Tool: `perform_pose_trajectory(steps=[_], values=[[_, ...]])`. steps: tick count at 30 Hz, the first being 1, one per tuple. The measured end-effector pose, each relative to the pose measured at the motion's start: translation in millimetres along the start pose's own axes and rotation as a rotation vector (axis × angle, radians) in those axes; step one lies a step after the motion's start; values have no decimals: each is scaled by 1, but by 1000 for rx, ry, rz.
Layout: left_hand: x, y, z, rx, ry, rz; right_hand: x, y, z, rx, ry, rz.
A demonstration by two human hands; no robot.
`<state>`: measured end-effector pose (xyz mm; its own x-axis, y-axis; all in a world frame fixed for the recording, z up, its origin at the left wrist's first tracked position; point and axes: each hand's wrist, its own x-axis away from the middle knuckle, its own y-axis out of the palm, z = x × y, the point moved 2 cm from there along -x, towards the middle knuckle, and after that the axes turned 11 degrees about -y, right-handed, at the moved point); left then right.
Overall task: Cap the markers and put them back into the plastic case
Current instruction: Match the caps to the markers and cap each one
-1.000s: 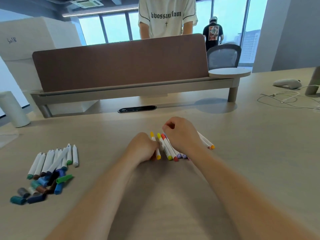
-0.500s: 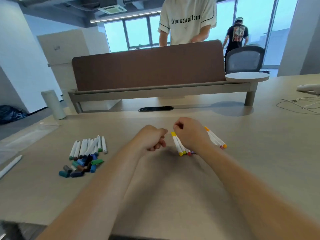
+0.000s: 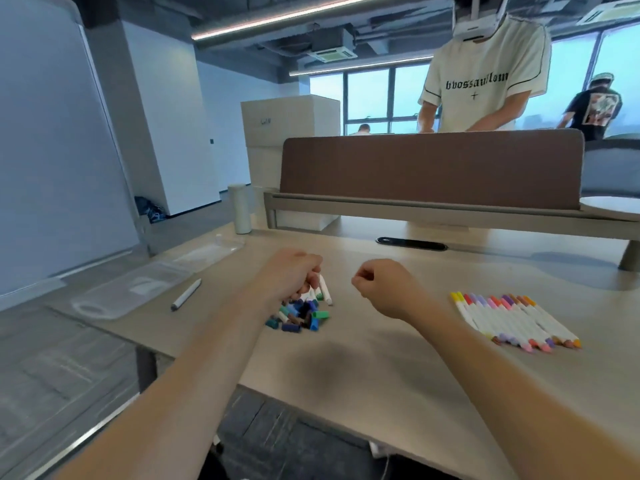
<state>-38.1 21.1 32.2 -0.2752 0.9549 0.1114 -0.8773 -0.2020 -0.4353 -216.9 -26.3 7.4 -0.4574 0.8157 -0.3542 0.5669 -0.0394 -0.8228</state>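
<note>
Looks like the capping step: left hand curled round uncapped markers, right hand fisted empty, next up matching caps.

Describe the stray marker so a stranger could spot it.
At the left edge of the desk lies a clear plastic case. Just right of it lies one white marker, alone and diagonal, unlike the piled markers under the left hand.

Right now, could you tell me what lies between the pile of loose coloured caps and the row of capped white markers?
In the head view, only the curled right hand is there; the beige desk around it is bare.
</note>
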Motion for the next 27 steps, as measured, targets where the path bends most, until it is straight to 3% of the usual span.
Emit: perform_pose_trajectory(steps=[12, 27], values=[[-58, -47, -45, 47, -59, 50, -82, 72, -8, -41, 207, -126], [-88, -61, -55, 21, -57, 7, -126, 105, -31, 167, 361, -325]])
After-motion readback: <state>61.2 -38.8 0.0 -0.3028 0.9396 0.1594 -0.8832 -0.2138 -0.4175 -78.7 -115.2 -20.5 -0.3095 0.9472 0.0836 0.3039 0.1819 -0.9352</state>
